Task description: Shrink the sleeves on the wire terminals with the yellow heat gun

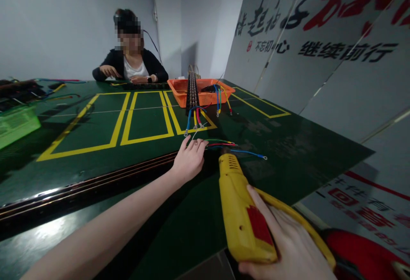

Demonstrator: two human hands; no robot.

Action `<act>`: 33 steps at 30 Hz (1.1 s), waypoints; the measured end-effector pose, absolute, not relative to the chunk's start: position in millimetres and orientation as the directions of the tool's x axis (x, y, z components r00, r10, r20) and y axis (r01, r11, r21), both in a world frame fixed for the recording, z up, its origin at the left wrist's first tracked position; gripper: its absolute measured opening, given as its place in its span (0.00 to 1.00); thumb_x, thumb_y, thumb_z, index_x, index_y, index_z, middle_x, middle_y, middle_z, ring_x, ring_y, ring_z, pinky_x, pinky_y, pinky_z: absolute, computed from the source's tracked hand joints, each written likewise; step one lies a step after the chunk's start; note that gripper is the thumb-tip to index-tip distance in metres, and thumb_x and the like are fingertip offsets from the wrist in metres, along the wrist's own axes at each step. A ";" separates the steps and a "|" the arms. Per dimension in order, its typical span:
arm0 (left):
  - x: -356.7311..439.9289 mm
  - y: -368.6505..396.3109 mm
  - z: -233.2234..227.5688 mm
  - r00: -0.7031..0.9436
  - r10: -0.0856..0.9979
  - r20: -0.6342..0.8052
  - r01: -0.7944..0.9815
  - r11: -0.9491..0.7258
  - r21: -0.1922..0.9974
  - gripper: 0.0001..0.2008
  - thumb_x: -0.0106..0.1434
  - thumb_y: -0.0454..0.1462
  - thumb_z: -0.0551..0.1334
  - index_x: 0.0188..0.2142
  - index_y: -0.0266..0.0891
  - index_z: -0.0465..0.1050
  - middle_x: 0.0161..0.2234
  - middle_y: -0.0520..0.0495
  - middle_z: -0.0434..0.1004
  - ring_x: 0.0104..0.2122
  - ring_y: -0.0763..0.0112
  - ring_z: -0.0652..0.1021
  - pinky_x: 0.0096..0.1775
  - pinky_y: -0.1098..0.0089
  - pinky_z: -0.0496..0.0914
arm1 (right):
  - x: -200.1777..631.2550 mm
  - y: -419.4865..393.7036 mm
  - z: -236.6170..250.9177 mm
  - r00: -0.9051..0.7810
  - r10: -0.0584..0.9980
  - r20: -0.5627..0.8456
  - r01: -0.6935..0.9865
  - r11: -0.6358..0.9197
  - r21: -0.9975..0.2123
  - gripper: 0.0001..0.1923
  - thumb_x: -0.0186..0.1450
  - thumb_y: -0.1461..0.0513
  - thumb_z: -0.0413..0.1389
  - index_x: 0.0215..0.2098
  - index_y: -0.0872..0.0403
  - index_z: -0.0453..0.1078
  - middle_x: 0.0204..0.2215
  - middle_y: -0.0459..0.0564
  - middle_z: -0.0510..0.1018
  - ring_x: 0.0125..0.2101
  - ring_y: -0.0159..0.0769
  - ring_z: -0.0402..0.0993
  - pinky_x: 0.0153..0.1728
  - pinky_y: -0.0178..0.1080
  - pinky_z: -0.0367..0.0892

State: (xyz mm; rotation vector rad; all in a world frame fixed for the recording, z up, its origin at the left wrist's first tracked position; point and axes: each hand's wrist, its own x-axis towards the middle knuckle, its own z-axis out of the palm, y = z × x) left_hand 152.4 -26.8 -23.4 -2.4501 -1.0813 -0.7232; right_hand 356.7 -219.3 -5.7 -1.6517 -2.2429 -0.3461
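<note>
My right hand (285, 233) is wrapped around the handle of a yellow heat gun (235, 211). The gun's dark nozzle points away from me, close beside several thin wires. These green, red and blue wires (248, 153) run to the right from my left hand (191, 158), and the blue one ends in a ring terminal. The fingers of my left hand are closed on the wires near the end of a long black strip (96, 182) with copper-coloured lines. The exact pinch point is hidden by my fingers.
An orange basket (208, 99) holds a dark strip (192, 88) whose terminal-ended wires hang toward me. A green basket (19, 126) with dark parts stands at left. Yellow taped rectangles mark the green table (282, 143). A person (133, 64) sits across, hands at another dark strip.
</note>
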 end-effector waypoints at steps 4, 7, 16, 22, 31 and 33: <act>149.5 -29.7 -23.5 0.571 0.577 0.584 0.764 -0.634 -0.120 0.21 0.61 0.32 0.52 0.55 0.32 0.62 0.51 0.39 0.68 0.52 0.61 0.69 0.63 0.53 0.51 | 343.5 -213.6 -9.8 -0.363 0.852 0.376 0.919 0.393 -0.004 0.69 0.38 0.35 0.61 0.66 0.60 0.39 0.48 0.56 0.72 0.43 0.43 0.73 0.42 0.41 0.71; 141.7 -31.1 -22.4 0.586 0.578 0.568 0.757 -0.641 -0.130 0.22 0.60 0.33 0.52 0.55 0.31 0.63 0.53 0.39 0.68 0.54 0.61 0.68 0.64 0.51 0.48 | 341.9 -207.7 -6.2 -0.428 0.816 0.388 0.894 0.446 0.049 0.68 0.39 0.32 0.56 0.65 0.62 0.42 0.46 0.56 0.74 0.41 0.41 0.74 0.41 0.39 0.71; 127.6 -26.2 -18.0 0.619 0.564 0.546 0.759 -0.609 -0.231 0.22 0.61 0.35 0.54 0.54 0.30 0.64 0.58 0.37 0.62 0.61 0.55 0.59 0.64 0.52 0.48 | 368.7 -191.7 -1.1 -0.561 0.730 0.389 0.820 0.555 0.141 0.67 0.42 0.27 0.48 0.65 0.62 0.42 0.49 0.57 0.72 0.41 0.40 0.74 0.42 0.41 0.69; 130.6 -26.2 -18.4 0.531 0.739 0.415 0.842 -0.513 -0.164 0.22 0.66 0.38 0.49 0.59 0.37 0.58 0.54 0.40 0.66 0.44 0.59 0.74 0.44 0.59 0.69 | 379.6 -190.0 0.9 -0.496 0.801 0.335 0.858 0.512 0.047 0.65 0.43 0.32 0.55 0.66 0.58 0.40 0.53 0.57 0.68 0.46 0.43 0.72 0.44 0.43 0.69; 127.5 -22.4 -16.4 0.548 0.724 0.420 0.834 -0.512 -0.207 0.21 0.67 0.40 0.46 0.58 0.39 0.58 0.51 0.42 0.68 0.43 0.60 0.73 0.42 0.61 0.67 | 403.4 -184.7 -2.1 -0.388 0.821 0.420 0.907 0.421 0.014 0.60 0.46 0.37 0.59 0.66 0.55 0.41 0.54 0.53 0.67 0.49 0.41 0.70 0.44 0.39 0.71; 125.2 -19.0 -16.0 0.550 0.719 0.424 0.831 -0.519 -0.200 0.21 0.68 0.40 0.46 0.58 0.39 0.58 0.51 0.42 0.68 0.44 0.60 0.73 0.43 0.61 0.67 | 409.9 -184.8 -0.7 -0.362 0.827 0.431 0.920 0.391 0.023 0.58 0.49 0.37 0.57 0.66 0.54 0.41 0.54 0.52 0.68 0.49 0.40 0.71 0.43 0.39 0.71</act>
